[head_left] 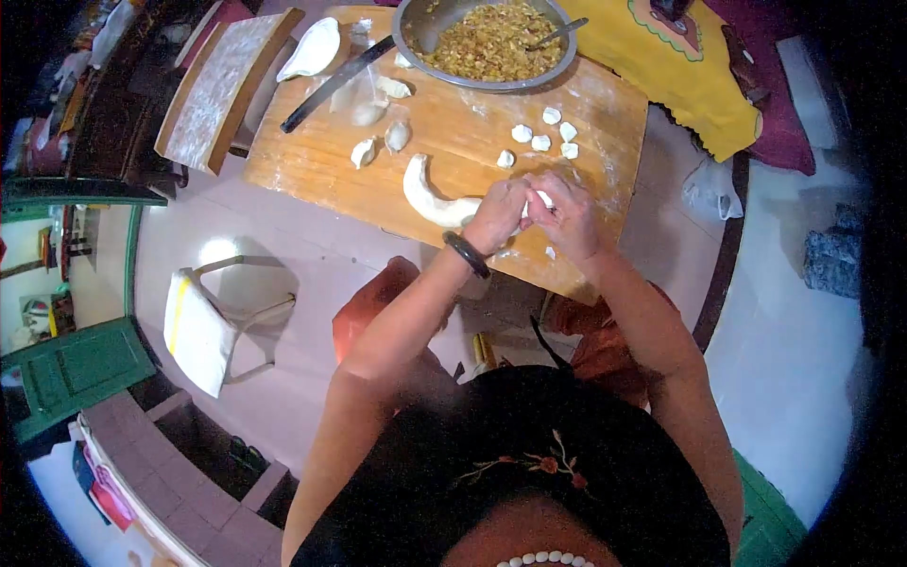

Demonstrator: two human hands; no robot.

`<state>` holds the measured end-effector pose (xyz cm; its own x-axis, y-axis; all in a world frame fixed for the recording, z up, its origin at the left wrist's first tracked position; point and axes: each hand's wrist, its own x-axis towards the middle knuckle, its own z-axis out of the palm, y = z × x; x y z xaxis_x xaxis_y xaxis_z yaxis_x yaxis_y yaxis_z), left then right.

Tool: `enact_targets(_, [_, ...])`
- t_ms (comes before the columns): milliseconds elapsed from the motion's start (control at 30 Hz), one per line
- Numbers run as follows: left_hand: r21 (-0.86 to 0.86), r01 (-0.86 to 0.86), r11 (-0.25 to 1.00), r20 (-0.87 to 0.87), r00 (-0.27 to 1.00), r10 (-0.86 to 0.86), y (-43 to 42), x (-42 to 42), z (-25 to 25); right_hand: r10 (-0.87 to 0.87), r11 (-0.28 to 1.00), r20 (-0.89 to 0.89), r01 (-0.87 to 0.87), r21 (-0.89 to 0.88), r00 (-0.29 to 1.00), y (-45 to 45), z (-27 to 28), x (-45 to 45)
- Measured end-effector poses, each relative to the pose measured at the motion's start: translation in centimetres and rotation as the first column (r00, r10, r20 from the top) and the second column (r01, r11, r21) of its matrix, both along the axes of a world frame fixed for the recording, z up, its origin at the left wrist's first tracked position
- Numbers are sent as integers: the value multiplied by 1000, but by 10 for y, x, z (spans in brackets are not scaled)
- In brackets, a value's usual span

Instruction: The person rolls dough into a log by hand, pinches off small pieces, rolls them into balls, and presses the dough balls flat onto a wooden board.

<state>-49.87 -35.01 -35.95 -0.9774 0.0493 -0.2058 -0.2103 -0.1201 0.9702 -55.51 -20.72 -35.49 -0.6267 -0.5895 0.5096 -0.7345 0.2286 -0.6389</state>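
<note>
A curved white dough roll [425, 197] lies on the floured wooden board [312, 170], its right end running into my left hand [503, 210]. My left hand is closed round that end, a dark bangle on its wrist. Touching it, my right hand [565, 219] is closed too, with a bit of white dough showing between the two hands. Several small dough pieces [540, 143] sit just beyond my hands. Farther left are several filled dumplings [397, 137]. A metal bowl [453, 77] of chopped filling with a spoon stands at the board's far edge.
A long dark-handled tool [337, 85] lies at the board's upper left, near a larger piece of white dough [312, 49]. A floured wooden tray [222, 90] is beyond the left edge. Yellow cloth [661, 66] lies at the upper right. A white-covered chair [198, 331] stands lower left.
</note>
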Motion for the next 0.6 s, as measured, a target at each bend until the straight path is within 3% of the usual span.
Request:
enact_targets(33, [-23, 12, 1000, -19, 1000, -12, 1, 4, 2, -8, 1000, 43, 9, -24, 999, -1, 0, 2])
enact_targets(67, [59, -46, 997, 20, 999, 44, 5, 8, 4, -18, 999, 88, 22, -46, 996, -1, 1, 5])
enact_targets(133, [213, -170, 962, 99, 983, 152, 13, 8, 10, -138, 988, 108, 128, 88, 985, -1, 2, 2])
enact_targets(233, [136, -119, 984, -18, 992, 122, 10, 11, 6, -349, 878, 4, 326, 351, 937, 4, -6, -7])
enact_targets(267, [27, -91, 996, -97, 991, 93, 10, 12, 10, -413, 808, -68, 400, 431, 908, 3, -14, -19])
enact_targets(300, [-85, -60, 995, -165, 985, 45, 10, 20, 21, -409, 844, 10, 374, 384, 913, 21, -59, -49])
enact_targets(333, [-191, -43, 981, -224, 975, -1, 11, 28, 29, -417, 841, -19, 394, 371, 909, 23, -49, -41])
enact_targets(367, [-186, -18, 982, -78, 997, 4, 8, 27, 34, -404, 847, -60, 398, 353, 913, 20, -37, -39])
enact_targets(433, [-238, -97, 966, -222, 974, 43, 7, 12, 13, -372, 881, -71, 376, 287, 926, 7, -13, -18])
enact_targets(467, [-269, -127, 955, -294, 955, 45, 5, 5, 2, -369, 894, 43, 342, 289, 929, 5, -15, -15])
enact_targets(500, [-281, -61, 958, -88, 995, 37, 3, 3, 4, -365, 907, 156, 312, 282, 918, 2, -19, -13])
enact_targets(533, [-163, -38, 986, -45, 999, 31, 4, 4, 2, -358, 918, 269, 284, 277, 894, 2, -20, -11])
enact_targets(600, [84, -14, 996, 22, 1000, 12, 7, 0, -5, -400, 896, 311, 297, 329, 862, 4, -10, -21])
